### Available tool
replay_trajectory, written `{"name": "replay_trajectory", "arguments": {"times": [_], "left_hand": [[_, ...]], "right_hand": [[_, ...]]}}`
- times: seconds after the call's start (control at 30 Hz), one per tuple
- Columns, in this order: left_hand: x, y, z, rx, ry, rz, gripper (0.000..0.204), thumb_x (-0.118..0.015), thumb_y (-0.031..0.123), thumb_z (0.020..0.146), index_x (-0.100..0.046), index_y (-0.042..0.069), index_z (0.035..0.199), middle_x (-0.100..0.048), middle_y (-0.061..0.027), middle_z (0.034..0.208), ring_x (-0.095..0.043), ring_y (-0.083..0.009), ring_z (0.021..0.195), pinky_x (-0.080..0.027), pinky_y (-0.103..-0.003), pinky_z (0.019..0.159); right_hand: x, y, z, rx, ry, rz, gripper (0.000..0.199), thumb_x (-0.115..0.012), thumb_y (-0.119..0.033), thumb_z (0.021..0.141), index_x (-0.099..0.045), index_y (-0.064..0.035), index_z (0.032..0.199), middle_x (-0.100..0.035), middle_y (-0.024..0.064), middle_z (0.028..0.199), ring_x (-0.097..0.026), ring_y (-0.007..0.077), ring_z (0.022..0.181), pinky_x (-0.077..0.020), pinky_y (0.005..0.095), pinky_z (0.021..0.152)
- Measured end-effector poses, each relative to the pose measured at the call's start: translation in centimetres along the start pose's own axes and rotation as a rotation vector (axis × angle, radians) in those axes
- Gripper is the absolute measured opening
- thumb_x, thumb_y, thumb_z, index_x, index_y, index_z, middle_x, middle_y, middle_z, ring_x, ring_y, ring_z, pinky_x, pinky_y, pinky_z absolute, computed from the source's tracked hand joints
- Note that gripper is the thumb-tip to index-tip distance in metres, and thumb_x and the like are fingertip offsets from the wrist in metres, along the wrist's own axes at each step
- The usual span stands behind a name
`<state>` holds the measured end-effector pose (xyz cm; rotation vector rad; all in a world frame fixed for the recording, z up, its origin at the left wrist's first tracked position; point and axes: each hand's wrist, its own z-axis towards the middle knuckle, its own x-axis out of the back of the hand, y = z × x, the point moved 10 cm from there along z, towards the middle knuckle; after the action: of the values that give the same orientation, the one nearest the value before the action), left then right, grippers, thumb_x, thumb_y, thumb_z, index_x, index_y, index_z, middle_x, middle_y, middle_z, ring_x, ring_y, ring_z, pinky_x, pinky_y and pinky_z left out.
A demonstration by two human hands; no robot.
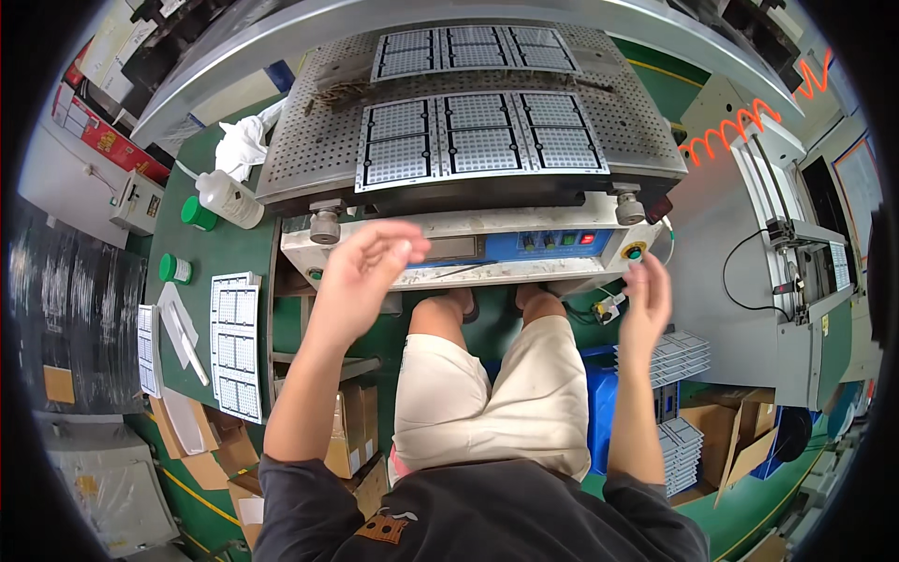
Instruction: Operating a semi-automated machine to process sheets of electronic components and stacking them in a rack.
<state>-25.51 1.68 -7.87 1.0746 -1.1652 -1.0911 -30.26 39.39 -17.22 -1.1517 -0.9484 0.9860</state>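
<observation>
In front of me a perforated metal bed (309, 155) carries two flat white panels with black grid patterns, the nearer panel (482, 140) and the farther panel (476, 49). My left hand (373, 267) hovers before the left part of the machine's front, fingers loosely bent and holding nothing. Over at the right end, my right hand (648, 298) is raised just below a green push button (634, 253). Its fingers are partly bent and apart, with nothing between them. Whether a fingertip touches the button, I cannot tell. A blue control strip (538, 245) lies between the hands.
A green side table on the left holds a white bottle (229, 199), green-lidded jars (175, 269), a white cloth (245, 145) and a stack of gridded panels (236, 347). Stacked panels (676, 361) stand low at right. A metal beam (421, 17) spans above the bed.
</observation>
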Motion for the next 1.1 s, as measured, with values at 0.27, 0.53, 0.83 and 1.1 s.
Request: {"name": "replay_trajectory", "arguments": {"times": [0.27, 0.53, 0.83, 1.1], "left_hand": [[-2.5, -0.6, 4.5, 0.031, 0.091, -0.518, 0.033, -0.053, 0.022, 0.097, -0.057, -0.006, 0.114, -0.064, -0.0189, 0.114, -0.063, -0.0219, 0.103, -0.051, -0.029, 0.085], [-2.2, -0.6, 3.7, 0.047, 0.204, -0.499, 0.034, -0.05, 0.024, 0.099, -0.057, -0.009, 0.107, -0.065, -0.0201, 0.107, -0.065, -0.0228, 0.097, -0.052, -0.03, 0.084], [-5.0, -2.5, -8.6, -0.019, 0.278, -0.404, 0.027, -0.043, 0.013, 0.1, -0.057, -0.008, 0.109, -0.067, -0.0184, 0.102, -0.066, -0.0218, 0.092, -0.053, -0.031, 0.079], [-6.7, -3.9, -14.8, -0.118, 0.181, -0.339, 0.028, -0.044, 0.009, 0.099, -0.053, -0.008, 0.119, -0.065, -0.0194, 0.11, -0.065, -0.0244, 0.098, -0.053, -0.031, 0.084]], "right_hand": [[-1.0, 13.5, 3.9, -0.137, 0.288, -0.259, 0.07, -0.055, -0.025, 0.095, -0.017, 0.0018, 0.147, -0.024, 0.0225, 0.151, -0.027, 0.0279, 0.14, -0.0235, 0.0318, 0.111], [0.3, 15.1, 3.8, -0.201, 0.233, -0.228, 0.064, -0.054, -0.024, 0.095, -0.025, 0.0029, 0.145, -0.03, 0.023, 0.148, -0.032, 0.028, 0.137, -0.0268, 0.0317, 0.11], [-11.9, -4.8, -11.2, 0.126, -0.538, 0.549, 0.045, -0.052, -0.018, 0.097, -0.04, 0.0053, 0.134, -0.059, 0.0198, 0.119, -0.06, 0.0256, 0.107, -0.0474, 0.0412, 0.094], [-13.3, -3.5, -16.7, -0.177, -0.496, 0.661, 0.04, -0.056, -0.019, 0.095, -0.046, 0.0044, 0.126, -0.061, 0.0131, 0.115, -0.062, 0.0222, 0.101, -0.0498, 0.0392, 0.09]]}}
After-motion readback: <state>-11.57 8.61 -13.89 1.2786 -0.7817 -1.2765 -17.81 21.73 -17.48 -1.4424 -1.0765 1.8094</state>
